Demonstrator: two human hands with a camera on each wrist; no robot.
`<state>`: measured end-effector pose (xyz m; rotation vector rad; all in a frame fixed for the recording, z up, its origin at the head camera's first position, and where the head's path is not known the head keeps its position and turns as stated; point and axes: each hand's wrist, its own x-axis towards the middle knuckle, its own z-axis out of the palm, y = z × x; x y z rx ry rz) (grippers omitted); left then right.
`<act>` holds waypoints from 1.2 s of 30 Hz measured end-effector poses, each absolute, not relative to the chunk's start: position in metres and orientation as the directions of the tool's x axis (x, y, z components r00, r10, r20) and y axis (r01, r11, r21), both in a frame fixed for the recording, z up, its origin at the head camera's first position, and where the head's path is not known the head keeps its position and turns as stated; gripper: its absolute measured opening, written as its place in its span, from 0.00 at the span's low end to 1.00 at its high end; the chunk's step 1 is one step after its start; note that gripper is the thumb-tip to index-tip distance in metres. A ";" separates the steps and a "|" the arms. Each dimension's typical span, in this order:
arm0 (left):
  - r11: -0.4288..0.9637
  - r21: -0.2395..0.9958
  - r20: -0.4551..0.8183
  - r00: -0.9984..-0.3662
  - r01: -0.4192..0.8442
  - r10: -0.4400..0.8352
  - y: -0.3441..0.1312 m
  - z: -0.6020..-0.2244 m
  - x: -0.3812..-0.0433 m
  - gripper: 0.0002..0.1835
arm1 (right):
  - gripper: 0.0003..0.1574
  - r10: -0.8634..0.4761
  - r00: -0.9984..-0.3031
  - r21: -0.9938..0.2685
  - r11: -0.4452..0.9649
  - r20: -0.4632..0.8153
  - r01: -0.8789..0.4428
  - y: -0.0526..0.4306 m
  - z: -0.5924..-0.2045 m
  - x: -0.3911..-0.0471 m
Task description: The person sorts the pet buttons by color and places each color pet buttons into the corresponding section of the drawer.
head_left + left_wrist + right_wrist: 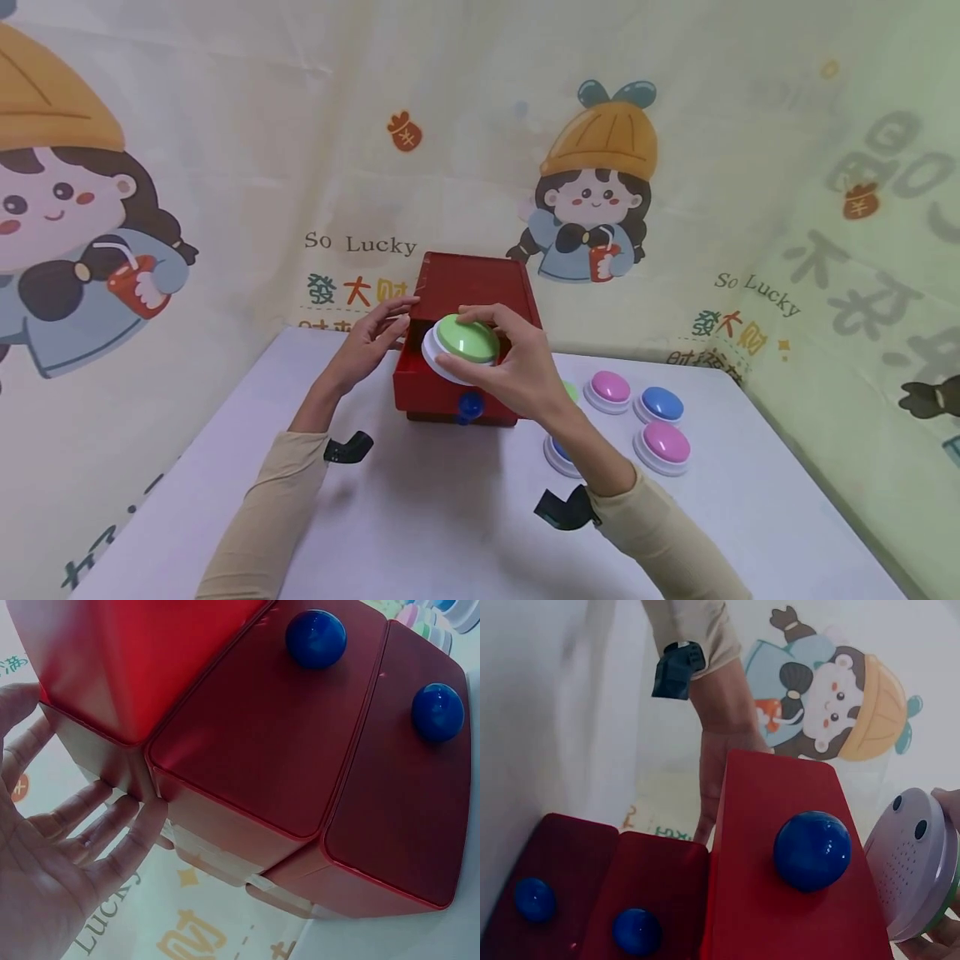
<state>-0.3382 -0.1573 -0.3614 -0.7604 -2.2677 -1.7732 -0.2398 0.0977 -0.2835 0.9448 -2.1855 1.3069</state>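
A red drawer cabinet (476, 283) with blue knobs stands on the table, its top drawer (427, 390) pulled out. My right hand (522, 358) holds a round push button (467, 337) with a green top and white base over that drawer, thumb and fingers on opposite edges. In the right wrist view the button's white underside (904, 862) shows, tilted, beside the drawer front (780, 787). My left hand (367, 343) is at the cabinet's left side, its fingers extended and fingertips right at the side wall. Two lower drawers (262, 720) are closed in the left wrist view.
Right of the cabinet on the white table (420, 517) lie more push buttons: a pink one (610, 387), a blue one (662, 404) and another pink one (666, 442). My right arm partly covers a green one (572, 391) and a blue one (559, 450). A printed cloth (465, 192) hangs behind.
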 end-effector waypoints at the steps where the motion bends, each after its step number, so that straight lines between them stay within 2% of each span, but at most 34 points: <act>1: 0.168 0.859 0.426 -0.857 0.484 0.290 -0.158 -0.362 -0.338 0.26 | 0.30 -0.342 -0.686 -0.602 0.331 0.642 -0.727 0.097 -0.283 -0.241; 8: 0.188 0.855 0.421 -0.858 0.483 0.294 -0.162 -0.366 -0.337 0.26 | 0.30 -0.387 -0.710 -0.624 0.341 0.588 -0.703 0.086 -0.286 -0.248; 18: 0.171 0.863 0.411 -0.857 0.476 0.309 -0.162 -0.366 -0.334 0.26 | 0.27 -0.393 -0.757 -0.626 0.426 0.522 -0.653 0.072 -0.287 -0.260; 36: 0.141 0.861 0.431 -0.848 0.489 0.310 -0.157 -0.362 -0.335 0.25 | 0.26 -0.407 -0.777 -0.611 0.480 0.481 -0.629 0.071 -0.286 -0.264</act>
